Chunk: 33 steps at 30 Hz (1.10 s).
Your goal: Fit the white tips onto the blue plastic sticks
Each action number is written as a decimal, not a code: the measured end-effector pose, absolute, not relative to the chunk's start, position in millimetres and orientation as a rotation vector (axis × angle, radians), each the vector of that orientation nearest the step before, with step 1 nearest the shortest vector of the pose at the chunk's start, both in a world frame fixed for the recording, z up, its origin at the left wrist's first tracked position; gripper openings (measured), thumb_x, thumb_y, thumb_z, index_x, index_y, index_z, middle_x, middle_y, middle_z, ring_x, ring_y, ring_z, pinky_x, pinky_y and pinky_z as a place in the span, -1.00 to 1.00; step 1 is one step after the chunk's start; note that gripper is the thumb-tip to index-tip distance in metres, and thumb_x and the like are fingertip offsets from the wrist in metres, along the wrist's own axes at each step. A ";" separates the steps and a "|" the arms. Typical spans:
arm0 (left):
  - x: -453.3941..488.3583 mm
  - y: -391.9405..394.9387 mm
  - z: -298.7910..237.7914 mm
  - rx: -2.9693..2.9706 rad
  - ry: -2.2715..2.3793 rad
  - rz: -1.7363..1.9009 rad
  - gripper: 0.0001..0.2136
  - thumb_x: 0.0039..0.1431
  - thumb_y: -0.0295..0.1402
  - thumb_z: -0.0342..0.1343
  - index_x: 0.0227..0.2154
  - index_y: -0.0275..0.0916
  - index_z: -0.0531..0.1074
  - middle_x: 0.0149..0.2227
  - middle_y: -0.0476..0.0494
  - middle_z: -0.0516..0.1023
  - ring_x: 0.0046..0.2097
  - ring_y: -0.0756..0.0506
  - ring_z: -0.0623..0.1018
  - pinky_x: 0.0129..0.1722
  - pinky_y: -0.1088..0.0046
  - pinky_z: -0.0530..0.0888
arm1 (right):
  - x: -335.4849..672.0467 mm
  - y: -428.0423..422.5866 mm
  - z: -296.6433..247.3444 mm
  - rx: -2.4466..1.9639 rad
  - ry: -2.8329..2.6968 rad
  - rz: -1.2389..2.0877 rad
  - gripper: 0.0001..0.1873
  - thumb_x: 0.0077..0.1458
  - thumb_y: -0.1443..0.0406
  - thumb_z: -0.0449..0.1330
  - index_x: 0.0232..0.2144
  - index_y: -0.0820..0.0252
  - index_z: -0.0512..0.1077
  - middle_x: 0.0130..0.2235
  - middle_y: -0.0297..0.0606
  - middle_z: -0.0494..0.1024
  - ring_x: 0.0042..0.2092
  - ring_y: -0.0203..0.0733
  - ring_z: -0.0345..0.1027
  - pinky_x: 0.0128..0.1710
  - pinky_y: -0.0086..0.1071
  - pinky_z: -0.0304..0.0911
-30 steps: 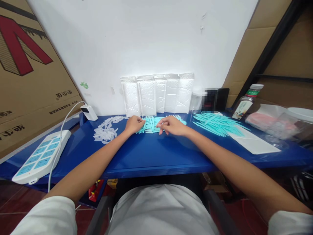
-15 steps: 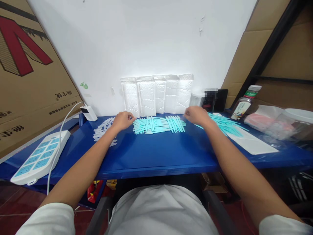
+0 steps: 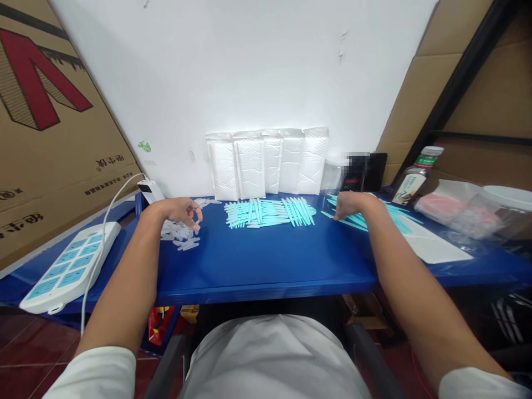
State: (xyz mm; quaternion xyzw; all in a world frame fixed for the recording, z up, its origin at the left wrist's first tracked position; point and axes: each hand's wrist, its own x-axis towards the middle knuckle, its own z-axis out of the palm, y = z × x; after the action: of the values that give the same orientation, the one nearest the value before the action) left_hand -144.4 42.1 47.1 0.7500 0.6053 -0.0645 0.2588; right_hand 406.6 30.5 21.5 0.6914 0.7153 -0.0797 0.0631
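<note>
My left hand (image 3: 182, 211) hovers over a heap of small translucent white strips (image 3: 180, 230) on the left of the blue table. Its thumb and fingers are bent but apart, and nothing shows between them. My right hand (image 3: 349, 204) reaches down into a loose pile of slim teal sticks (image 3: 399, 220) on the right. Its fingers are pressed together at the pile's left edge, where one stick pokes out by the fingertips; what they pinch is mostly hidden. Between my hands lies a stacked row of teal sticks (image 3: 270, 213), some crosswise on top.
White padded envelopes (image 3: 268, 164) lean against the wall. A clear jar (image 3: 331, 176), a bottle (image 3: 417, 176) and a lidded tub (image 3: 505, 208) stand to the right. On the left are a power strip (image 3: 72, 267), its cable, and a large cardboard box (image 3: 54, 166).
My left hand has moved left from the stacked row to the translucent strips, and its fingers have parted. My right hand has moved right and down into the teal pile.
</note>
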 end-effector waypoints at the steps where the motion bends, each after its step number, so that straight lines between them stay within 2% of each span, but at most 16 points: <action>1: -143.6 42.1 46.8 2.038 1.632 -0.175 -0.42 -0.34 0.04 0.46 -0.19 -0.14 0.64 -0.41 -0.04 0.45 -0.40 -0.07 0.43 -0.43 0.47 0.32 | 405.0 30.2 22.2 2.056 2.162 -0.301 -0.82 -0.05 0.23 0.46 -0.43 0.24 0.64 -0.30 -0.11 0.65 -0.25 0.02 0.54 -0.29 -0.26 0.37; 4: -142.0 41.9 46.3 2.040 1.600 -0.193 -0.42 -0.33 0.04 0.46 -0.20 -0.14 0.65 -0.40 -0.05 0.44 -0.39 -0.07 0.43 -0.43 0.48 0.31 | 398.3 31.1 22.7 1.979 2.186 -0.421 -0.79 0.03 0.18 0.40 -0.38 0.23 0.63 -0.26 -0.14 0.65 -0.22 -0.02 0.50 -0.29 -0.29 0.32; 10: -146.5 39.6 46.9 2.061 1.634 -0.156 -0.48 -0.40 -0.04 0.47 -0.27 -0.13 0.68 -0.48 -0.01 0.40 -0.45 -0.05 0.39 -0.46 0.49 0.28 | 389.6 37.9 15.4 1.960 2.390 -0.229 -0.72 0.15 0.13 0.27 -0.45 0.21 0.58 -0.39 -0.19 0.59 -0.38 -0.14 0.40 -0.41 -0.34 0.19; 16: -136.1 37.6 42.6 2.053 1.626 -0.135 -0.58 -0.44 -0.07 0.46 -0.42 -0.16 0.68 -0.55 -0.03 0.43 -0.51 -0.04 0.37 -0.52 0.49 0.24 | 386.9 36.5 17.3 2.021 2.401 -0.178 -0.73 0.11 0.12 0.33 -0.41 0.22 0.62 -0.39 -0.17 0.61 -0.35 -0.13 0.44 -0.35 -0.36 0.22; 20: -124.1 38.8 37.6 2.102 1.553 -0.102 -0.57 -0.35 -0.01 0.43 -0.38 -0.14 0.68 -0.56 -0.01 0.43 -0.53 -0.03 0.35 -0.54 0.49 0.22 | 378.3 31.6 21.2 2.047 2.461 -0.171 -0.76 0.18 0.17 0.30 -0.39 0.24 0.60 -0.35 -0.15 0.64 -0.33 -0.13 0.46 -0.34 -0.37 0.20; 22: -120.5 40.1 35.1 2.145 1.546 -0.103 -0.58 -0.32 -0.01 0.42 -0.37 -0.14 0.68 -0.55 -0.01 0.46 -0.50 -0.03 0.37 -0.51 0.49 0.24 | 372.9 29.4 22.1 2.060 2.522 -0.200 -0.75 0.26 0.20 0.23 -0.38 0.25 0.57 -0.34 -0.12 0.65 -0.33 -0.14 0.47 -0.35 -0.37 0.19; 27: -118.9 42.7 31.7 2.131 1.506 -0.116 -0.59 -0.26 0.01 0.41 -0.40 -0.18 0.65 -0.41 -0.12 0.62 -0.36 -0.10 0.52 -0.41 0.49 0.35 | 358.6 25.9 18.4 2.102 2.793 -0.378 -0.78 0.36 0.25 0.09 -0.10 0.27 0.46 -0.40 -0.20 0.63 -0.39 -0.21 0.45 -0.34 -0.41 0.19; 30: -114.4 40.3 33.9 2.139 1.467 0.034 -0.56 -0.22 0.06 0.41 -0.38 -0.20 0.61 -0.35 -0.17 0.66 -0.30 -0.13 0.57 -0.34 0.47 0.42 | 347.0 23.6 14.8 2.015 3.049 -0.319 -0.78 0.35 0.20 0.10 -0.16 0.23 0.46 -0.43 -0.25 0.59 -0.40 -0.22 0.41 -0.33 -0.41 0.17; 33: -100.5 34.4 36.2 2.104 1.368 0.177 -0.53 -0.10 0.07 0.38 -0.28 -0.22 0.58 -0.31 -0.18 0.66 -0.28 -0.13 0.60 -0.30 0.44 0.48 | 331.7 18.0 13.1 1.852 3.255 -0.600 -0.65 0.31 0.05 0.15 -0.20 0.22 0.49 -0.46 -0.27 0.56 -0.40 -0.20 0.42 -0.36 -0.40 0.20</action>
State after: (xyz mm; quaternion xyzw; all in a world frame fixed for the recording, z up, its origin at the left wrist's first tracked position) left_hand -100.5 34.4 36.2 0.7957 0.5175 0.0669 0.3076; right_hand 331.7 18.0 13.1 0.4625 0.8131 -0.1500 -0.3200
